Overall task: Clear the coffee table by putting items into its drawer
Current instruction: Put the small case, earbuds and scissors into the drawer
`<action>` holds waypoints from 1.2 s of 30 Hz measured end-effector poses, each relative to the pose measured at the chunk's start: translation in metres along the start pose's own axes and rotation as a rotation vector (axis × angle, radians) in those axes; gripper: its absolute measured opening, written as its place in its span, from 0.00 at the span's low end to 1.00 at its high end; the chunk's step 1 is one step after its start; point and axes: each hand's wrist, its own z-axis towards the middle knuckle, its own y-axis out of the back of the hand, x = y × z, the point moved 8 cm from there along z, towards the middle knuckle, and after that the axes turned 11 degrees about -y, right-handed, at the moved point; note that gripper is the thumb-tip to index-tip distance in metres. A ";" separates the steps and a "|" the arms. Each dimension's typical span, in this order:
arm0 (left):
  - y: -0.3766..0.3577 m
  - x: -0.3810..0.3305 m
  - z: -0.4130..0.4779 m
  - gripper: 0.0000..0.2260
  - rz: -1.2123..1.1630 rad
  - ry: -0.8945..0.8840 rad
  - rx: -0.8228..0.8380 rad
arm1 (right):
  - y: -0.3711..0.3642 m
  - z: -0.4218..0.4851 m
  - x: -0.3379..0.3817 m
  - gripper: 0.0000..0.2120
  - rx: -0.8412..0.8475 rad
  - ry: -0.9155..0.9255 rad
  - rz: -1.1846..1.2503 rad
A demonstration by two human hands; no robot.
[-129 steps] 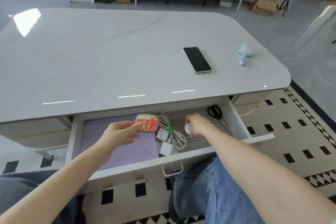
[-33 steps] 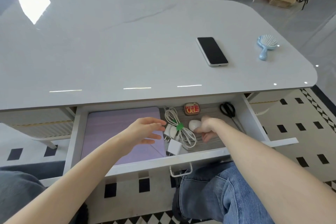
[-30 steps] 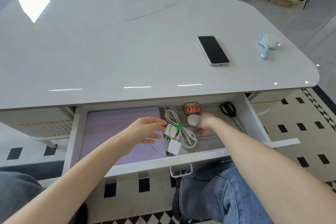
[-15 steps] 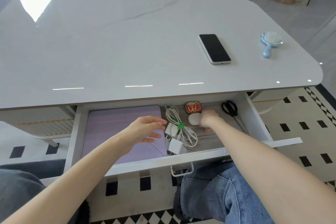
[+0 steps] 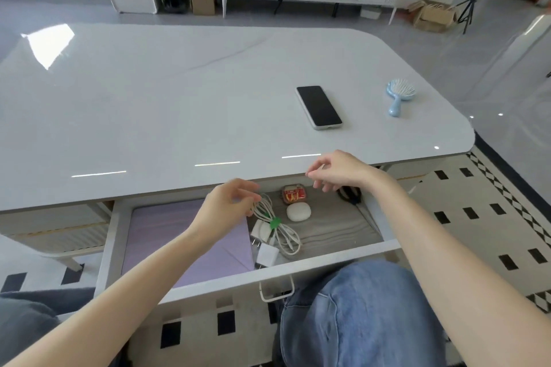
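The drawer (image 5: 328, 258) stands pulled out beneath the counter (image 5: 149, 113). The left hand (image 5: 226, 208) hovers over it, its fingers (image 5: 249, 191) loosely curled right at the top loop of the white cable (image 5: 286, 235), which is bundled with a green tie. Whether they pinch the cable or only come close cannot be told. Under the left palm lies a purple tablet case (image 5: 161, 235). Below the fingers, beside the cable, sits a white charger plug (image 5: 267, 256).

The right hand (image 5: 340, 171) hangs at the counter's front edge, its fingers (image 5: 320, 168) relaxed and released, grasping nothing. Just below them in the drawer are a red tin (image 5: 293, 194) and, touching it, a white oval case (image 5: 298, 211). Black scissors (image 5: 350, 195) show partly under the right wrist.

Beyond the right fingers, on the counter, lies a phone (image 5: 319, 107), screen up, and further right a blue hairbrush (image 5: 399, 94).
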 end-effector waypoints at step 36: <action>-0.054 -0.079 0.145 0.15 0.260 -0.175 0.027 | 0.135 0.122 -0.079 0.18 -0.767 -0.403 -0.108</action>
